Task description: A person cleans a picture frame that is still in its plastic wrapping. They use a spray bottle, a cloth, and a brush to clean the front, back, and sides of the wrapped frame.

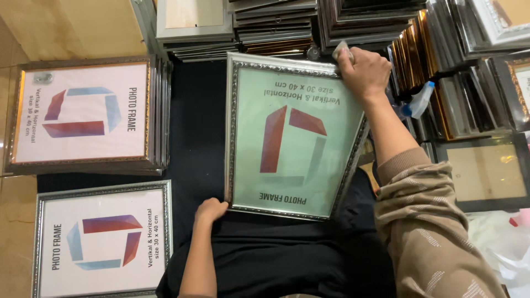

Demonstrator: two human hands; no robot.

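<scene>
Open passage: the strip of dark cloth [196, 121] left of centre, between the silver ornate picture frame [292, 135] at centre and the two stacks of frames at left [83, 113] [102, 237]. The upper edge is blocked by piled dark and silver frames [276, 25]. The right side is crowded with upright gold and silver frames [441, 66] and a clear spray bottle with a blue cap [418, 102].

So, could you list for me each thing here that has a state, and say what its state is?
Silver frame: tilted up, held at two corners.
Left hand: gripping the frame's near corner.
Right hand: pressing a cloth on the far corner.
Spray bottle: lying among stacked frames.
Brown frame: flat, atop a stack.
Second silver frame: lying flat.
</scene>
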